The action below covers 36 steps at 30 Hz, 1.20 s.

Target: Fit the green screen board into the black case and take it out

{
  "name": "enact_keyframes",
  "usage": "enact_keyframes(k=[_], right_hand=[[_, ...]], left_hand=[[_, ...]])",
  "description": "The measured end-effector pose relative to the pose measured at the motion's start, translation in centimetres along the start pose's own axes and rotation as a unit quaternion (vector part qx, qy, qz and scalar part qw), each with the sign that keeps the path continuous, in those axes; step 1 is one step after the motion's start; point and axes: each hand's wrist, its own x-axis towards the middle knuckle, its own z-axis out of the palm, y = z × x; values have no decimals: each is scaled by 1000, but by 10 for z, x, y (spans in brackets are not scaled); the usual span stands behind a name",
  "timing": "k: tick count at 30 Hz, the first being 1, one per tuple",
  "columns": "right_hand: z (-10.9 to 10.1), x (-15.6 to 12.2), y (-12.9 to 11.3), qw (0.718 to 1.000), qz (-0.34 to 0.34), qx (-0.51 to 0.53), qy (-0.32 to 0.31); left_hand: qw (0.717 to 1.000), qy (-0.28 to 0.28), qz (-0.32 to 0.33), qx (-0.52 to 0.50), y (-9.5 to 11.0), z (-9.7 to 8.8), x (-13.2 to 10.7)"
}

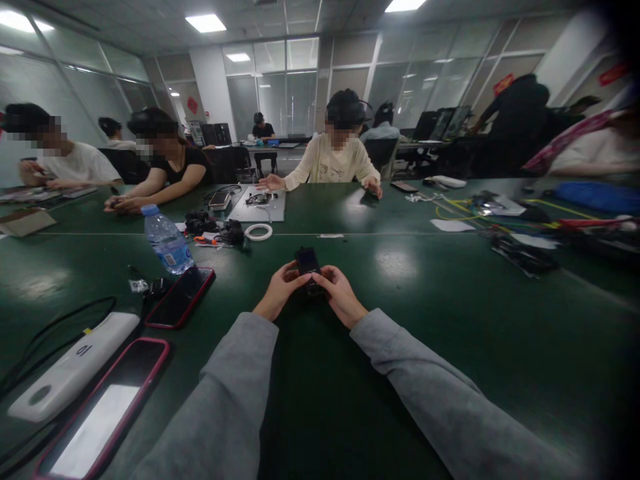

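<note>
A: Both hands meet over the dark green table (pixel 450 320). The left hand (pixel 278 291) and the right hand (pixel 339 293) each close around a small black device (pixel 307 261), which stands upright between the fingertips, near the table's middle line and straight ahead of the person. Grey sleeves cover both forearms.

B: Is the grip firm?

A: Both hands grasp the device from opposite sides; the fingers curl against its lower part. How hard they press cannot be told. Whether its base touches the table is hidden by the hands.

B: What lies nearby?

A: To the left, a water bottle (pixel 167 241) leans just beside a red-edged phone (pixel 181 297). Nearer the person lie a second phone (pixel 103 413) and a white power bank (pixel 75 367), with a black cable (pixel 55 327) curving past them. Beyond the hands sit a white ring (pixel 259 231) and a cluster of small black parts (pixel 215 227). Other people sit across the table; a person in a cream top (pixel 336 160) rests both hands on it.

B: What could go wrong from here?

A: As a judgement only: the device is held by its lower part with the top free, so a slip of either hand could tip it onto the table. The bottle already tilts; a jolt to the table or a sweep of the left sleeve could roll it onto the phone. The cable near the left elbow could snag and drag the power bank.
</note>
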Motion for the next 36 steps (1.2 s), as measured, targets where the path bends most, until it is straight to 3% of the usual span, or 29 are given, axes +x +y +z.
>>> enact_keyframes(k=[13,21,23,26,32,36], right_hand=[[1,-4,-6,997,53,42,-23],[10,-12,-6,993,59,-40,-94],[13,-14,-2,991,28,-86,-101],[15,-16,4,973,-74,-194,-104],[19,-26,5,900,-235,-356,-90],[22,-33,2,839,-291,-442,-125]], left_hand=[[999,6,-4,-31,4,1,-1],[966,-28,-141,-216,9,19,-7],[964,-8,-146,-222,9,20,-8],[966,17,-142,-216,8,18,-8],[962,71,-162,-208,7,14,-5],[959,38,-169,-224,5,10,-3]])
